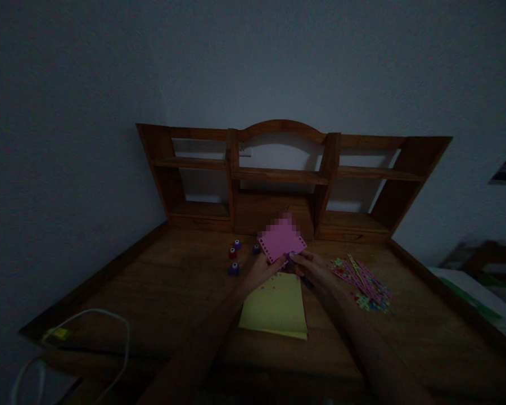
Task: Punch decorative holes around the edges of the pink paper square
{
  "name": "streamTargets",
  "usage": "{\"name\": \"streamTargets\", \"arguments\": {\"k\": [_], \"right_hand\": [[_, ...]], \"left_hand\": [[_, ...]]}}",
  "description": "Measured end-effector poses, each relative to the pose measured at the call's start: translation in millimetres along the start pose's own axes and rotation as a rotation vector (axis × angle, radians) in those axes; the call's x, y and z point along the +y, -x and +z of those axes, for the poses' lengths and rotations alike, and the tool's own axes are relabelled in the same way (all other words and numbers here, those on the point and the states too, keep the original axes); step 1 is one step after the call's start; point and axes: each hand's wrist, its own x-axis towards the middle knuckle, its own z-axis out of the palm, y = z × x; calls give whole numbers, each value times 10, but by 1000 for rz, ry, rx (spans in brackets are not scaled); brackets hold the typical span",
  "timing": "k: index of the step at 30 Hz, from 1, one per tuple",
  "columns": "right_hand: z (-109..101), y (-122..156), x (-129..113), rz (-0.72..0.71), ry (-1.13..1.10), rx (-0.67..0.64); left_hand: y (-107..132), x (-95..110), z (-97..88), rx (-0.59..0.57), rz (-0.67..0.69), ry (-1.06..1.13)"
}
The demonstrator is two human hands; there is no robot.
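Observation:
My left hand (262, 268) grips the lower left edge of a pink paper sheet (281, 239) with small holes punched along its borders, lifted above the wooden desk (160, 292). My right hand (312, 268) is closed on a small purple punch (291, 259) pressed to the sheet's lower edge. Under both hands lies a stack of yellow paper (275, 306) sprinkled with tiny paper dots.
Several small punches, purple (233, 269) and red (232, 253), stand left of the hands. A heap of coloured paper strips and scraps (365, 281) lies to the right. A wooden shelf unit (278, 177) stands at the desk's back. A white cable (88, 332) loops at the front left.

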Motion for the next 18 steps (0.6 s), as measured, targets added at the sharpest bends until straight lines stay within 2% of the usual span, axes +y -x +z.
{"name": "streamTargets", "arguments": {"k": [10,18], "right_hand": [[-52,-32,64,-19,56,13],[-58,-23,65,-20,43,25]], "left_hand": [[19,-1,4,17,-32,7],[9,-88,1,17,-37,-18]]}}
